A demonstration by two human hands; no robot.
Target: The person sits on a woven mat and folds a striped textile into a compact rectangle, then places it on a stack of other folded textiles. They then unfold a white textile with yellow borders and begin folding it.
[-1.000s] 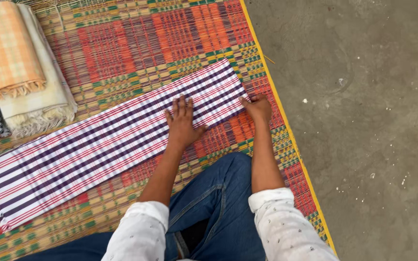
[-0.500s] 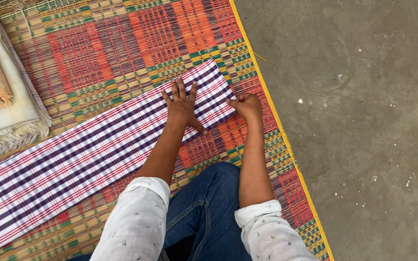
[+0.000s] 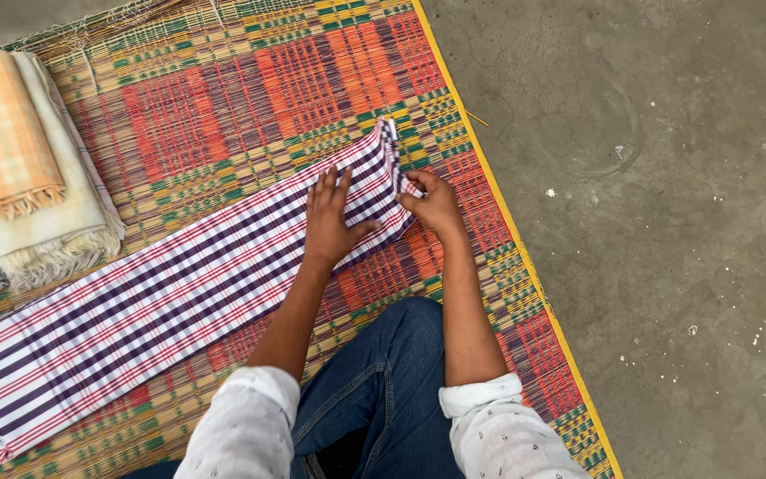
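Cloth (image 3: 170,293), striped purple, red and white, lies in a long folded strip across the woven mat (image 3: 250,80). Left hand (image 3: 328,222) presses flat on it, fingers spread open. Right hand (image 3: 434,202) has its fingers pinched on the strip's end, raising that end off the mat. Folded towels (image 3: 28,151) lie at the mat's far left.

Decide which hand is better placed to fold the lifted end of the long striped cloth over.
Right hand: it pinches the raised end of the purple-and-white striped cloth; the left hand lies flat, pinning it.
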